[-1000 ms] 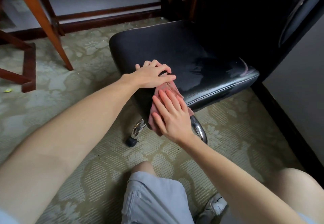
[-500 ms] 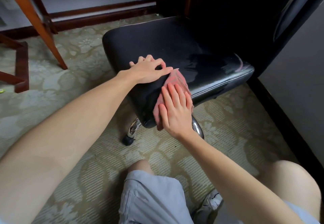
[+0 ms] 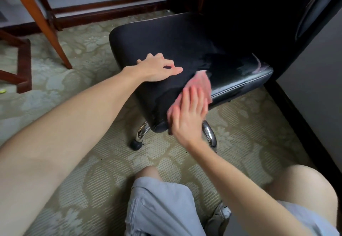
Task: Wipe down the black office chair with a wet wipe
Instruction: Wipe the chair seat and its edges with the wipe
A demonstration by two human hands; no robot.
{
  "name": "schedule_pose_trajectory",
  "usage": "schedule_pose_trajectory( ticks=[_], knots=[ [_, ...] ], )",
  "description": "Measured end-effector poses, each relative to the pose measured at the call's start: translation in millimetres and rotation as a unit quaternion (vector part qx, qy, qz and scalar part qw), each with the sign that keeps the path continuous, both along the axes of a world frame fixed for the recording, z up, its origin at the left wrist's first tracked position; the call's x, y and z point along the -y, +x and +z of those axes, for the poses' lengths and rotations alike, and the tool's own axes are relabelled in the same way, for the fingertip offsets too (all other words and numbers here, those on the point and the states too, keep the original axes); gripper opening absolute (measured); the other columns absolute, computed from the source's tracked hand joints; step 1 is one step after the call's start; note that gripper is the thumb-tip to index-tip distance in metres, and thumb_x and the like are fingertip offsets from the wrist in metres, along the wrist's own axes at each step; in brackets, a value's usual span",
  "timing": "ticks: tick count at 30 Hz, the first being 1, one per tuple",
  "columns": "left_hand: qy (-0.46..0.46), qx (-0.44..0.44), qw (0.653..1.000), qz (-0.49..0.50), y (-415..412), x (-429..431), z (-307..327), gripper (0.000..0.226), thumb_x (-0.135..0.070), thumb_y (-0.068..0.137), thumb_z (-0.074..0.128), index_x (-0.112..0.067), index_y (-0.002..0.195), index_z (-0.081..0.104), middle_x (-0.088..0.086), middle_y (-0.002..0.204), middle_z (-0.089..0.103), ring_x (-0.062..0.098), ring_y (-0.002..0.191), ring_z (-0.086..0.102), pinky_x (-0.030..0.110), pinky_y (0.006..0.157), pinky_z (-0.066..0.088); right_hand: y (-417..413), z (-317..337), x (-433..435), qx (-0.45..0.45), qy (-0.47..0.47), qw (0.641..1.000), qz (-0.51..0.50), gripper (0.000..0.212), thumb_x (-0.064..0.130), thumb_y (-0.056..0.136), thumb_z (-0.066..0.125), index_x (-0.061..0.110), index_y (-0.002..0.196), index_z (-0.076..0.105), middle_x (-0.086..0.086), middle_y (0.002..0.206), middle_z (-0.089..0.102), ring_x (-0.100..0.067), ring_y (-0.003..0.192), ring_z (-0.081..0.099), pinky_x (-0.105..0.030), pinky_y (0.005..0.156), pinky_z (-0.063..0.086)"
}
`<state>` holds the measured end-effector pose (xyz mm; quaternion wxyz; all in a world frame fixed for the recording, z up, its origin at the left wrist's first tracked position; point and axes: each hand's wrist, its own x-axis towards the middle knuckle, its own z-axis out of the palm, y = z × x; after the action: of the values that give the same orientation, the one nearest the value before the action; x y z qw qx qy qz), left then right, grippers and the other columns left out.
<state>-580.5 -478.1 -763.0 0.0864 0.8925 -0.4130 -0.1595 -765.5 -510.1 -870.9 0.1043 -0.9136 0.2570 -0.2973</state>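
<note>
Where damp, glossy black chair seat

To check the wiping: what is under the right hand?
A pink wipe lies under the right hand, pressed against the black seat at its front edge. The part beneath the palm is covered and cannot be seen.

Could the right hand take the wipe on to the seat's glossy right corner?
Probably yes. The right hand presses the pink wipe on the front edge of the seat; nothing lies between it and the right corner, and the left hand rests on the other side.
</note>
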Motion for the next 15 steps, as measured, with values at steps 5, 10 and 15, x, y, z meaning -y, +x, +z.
schedule_pose_trajectory(
  ticks=[5, 10, 15],
  knots=[
    [-0.006, -0.002, 1.0, -0.009, 0.0, -2.0, 1.4, 0.053, -0.079, 0.088, 0.031, -0.045, 0.116, 0.06, 0.003, 0.145, 0.038, 0.034, 0.139, 0.025, 0.064, 0.108, 0.018, 10.5, -9.8, -45.4, -0.055, -0.131, 0.986, 0.082, 0.059, 0.04, 0.096, 0.049, 0.008, 0.146, 0.045, -0.019, 0.154, 0.037, -0.039, 0.146, 0.023, -0.049, 0.119, 0.011],
    [-0.01, 0.001, 1.0, -0.009, 1.5, -1.8, 2.3, 0.051, -0.077, 0.089, 0.031, -0.042, 0.114, 0.06, 0.003, 0.147, 0.037, 0.035, 0.141, 0.025, 0.065, 0.11, 0.016, 14.9, -3.4, -36.8, -0.063, -0.157, 0.981, 0.092, 0.059, 0.045, 0.097, 0.049, 0.012, 0.146, 0.046, -0.014, 0.154, 0.04, -0.033, 0.145, 0.029, -0.045, 0.118, 0.017],
    [-0.007, -0.011, 1.0, -0.004, 2.8, -3.3, 2.0, 0.045, -0.079, 0.088, 0.032, -0.046, 0.103, 0.058, 0.0, 0.141, 0.039, 0.031, 0.137, 0.028, 0.06, 0.108, 0.018, 8.9, 10.1, 9.2, -0.027, -0.122, 0.988, 0.096, 0.056, 0.04, 0.1, 0.041, 0.005, 0.144, 0.048, -0.017, 0.151, 0.044, -0.032, 0.145, 0.034, -0.046, 0.12, 0.021]
  ],
)
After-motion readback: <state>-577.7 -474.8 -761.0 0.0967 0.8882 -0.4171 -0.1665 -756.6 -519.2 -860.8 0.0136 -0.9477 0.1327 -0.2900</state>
